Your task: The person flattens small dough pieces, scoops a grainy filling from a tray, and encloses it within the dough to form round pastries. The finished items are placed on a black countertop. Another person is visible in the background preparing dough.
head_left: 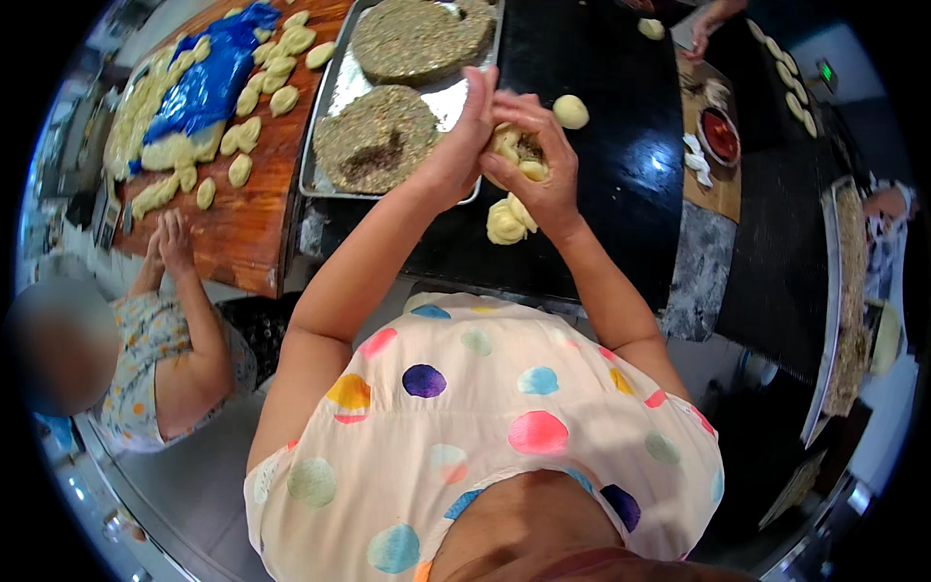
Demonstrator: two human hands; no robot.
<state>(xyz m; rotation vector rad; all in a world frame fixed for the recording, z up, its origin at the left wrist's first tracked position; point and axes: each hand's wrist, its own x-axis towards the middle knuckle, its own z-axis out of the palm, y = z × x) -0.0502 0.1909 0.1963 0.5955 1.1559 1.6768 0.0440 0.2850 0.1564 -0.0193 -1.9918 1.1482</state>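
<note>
My right hand (555, 177) is curled round a piece of dough (505, 145) with speckled brown filling showing in its opening. Beside it, my left hand (460, 145) has its fingers stretched out, with its palm side against the dough and my right fingertips. Just below the hands, several pale dough pieces (506, 223) lie bunched on the black table (606, 228). One round dough ball (570, 112) sits beyond my right hand. Left of my hands, a metal tray (335, 73) holds two large mounds of filling (376, 126), the nearer one scooped out.
On the left, a wooden table (254, 209) carries many dough pieces and blue plastic sheeting (208, 73). A co-worker (179, 335) sits there, hands together. Another person's hand (706, 34) is at the far right, near a red-filled bowl (719, 136). Another filling tray (842, 320) stands right.
</note>
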